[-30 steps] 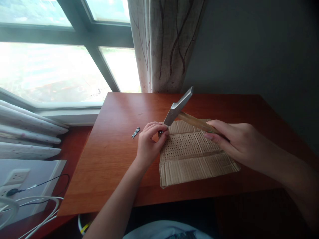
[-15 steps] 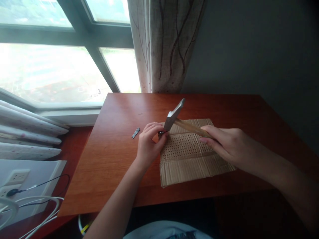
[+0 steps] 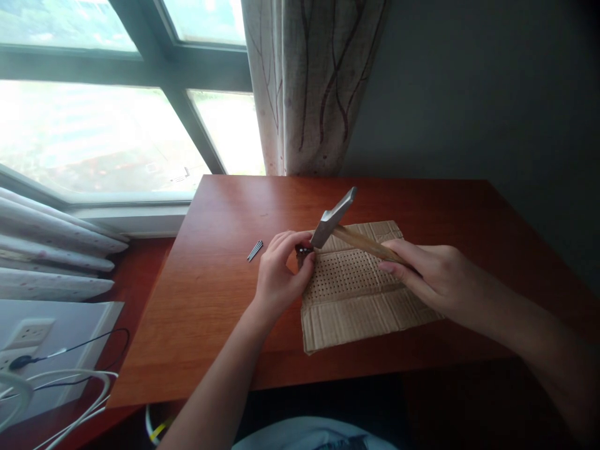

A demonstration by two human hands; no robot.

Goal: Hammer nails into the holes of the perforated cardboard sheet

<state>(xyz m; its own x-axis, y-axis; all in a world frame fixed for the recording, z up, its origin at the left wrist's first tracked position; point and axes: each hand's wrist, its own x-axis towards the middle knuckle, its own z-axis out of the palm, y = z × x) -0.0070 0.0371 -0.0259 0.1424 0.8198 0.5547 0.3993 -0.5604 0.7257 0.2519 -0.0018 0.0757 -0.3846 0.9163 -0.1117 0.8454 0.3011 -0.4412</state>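
On a glossy reddish-brown wooden desk [image 3: 201, 300], a tan corrugated cardboard sheet [image 3: 359, 287] with rows of small holes lies toward the near edge. The right hand [image 3: 422, 272] grips a steel-headed hammer with a pale wooden handle [image 3: 359, 240], head tilted beside the left hand [image 3: 284, 265]. That hand curves around a small dark object with bright spots [image 3: 304, 249], too small to identify. Thin silvery rods [image 3: 255, 250] lie nearer the desk's left edge.
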